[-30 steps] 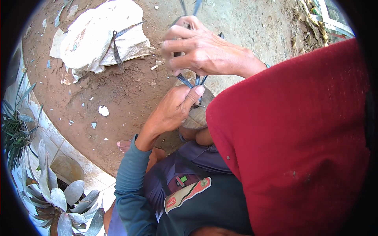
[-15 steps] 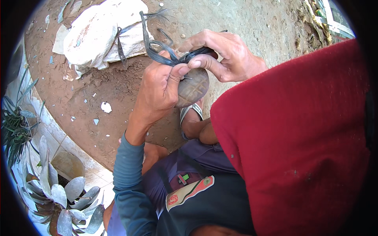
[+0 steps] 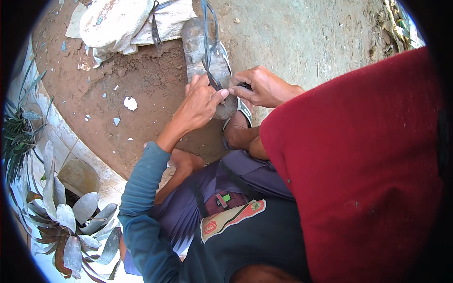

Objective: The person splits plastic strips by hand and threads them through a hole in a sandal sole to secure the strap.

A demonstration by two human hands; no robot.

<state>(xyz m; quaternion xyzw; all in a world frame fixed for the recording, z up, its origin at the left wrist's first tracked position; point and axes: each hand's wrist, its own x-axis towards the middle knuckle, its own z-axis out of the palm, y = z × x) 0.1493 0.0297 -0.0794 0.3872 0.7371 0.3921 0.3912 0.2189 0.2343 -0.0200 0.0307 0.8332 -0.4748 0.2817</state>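
Note:
A long, worn, grey-brown slab (image 3: 193, 49) shaped like a sandal sole lies lengthwise in front of me, its rounded end closest to my body. Dark, thin strips (image 3: 206, 47) run along it, loose at the far end and gathered near the rounded end. My left hand (image 3: 196, 106) pinches the strips against the slab with thumb and fingers. Close beside it, my right hand (image 3: 264, 87) is closed on a dark bit of the same strip. The fingers hide where the strip meets the slab.
A white sack (image 3: 115, 23) lies on the dirt at the far left. My sandalled foot (image 3: 238, 123) is just beyond the slab's near end. Potted plants (image 3: 71, 219) stand on a tiled edge at left. Red cloth (image 3: 358, 165) fills the right side.
Both hands have come lower and nearer my body. The slab, earlier seen mostly end-on, now shows its full length, and the strips stretch away along it.

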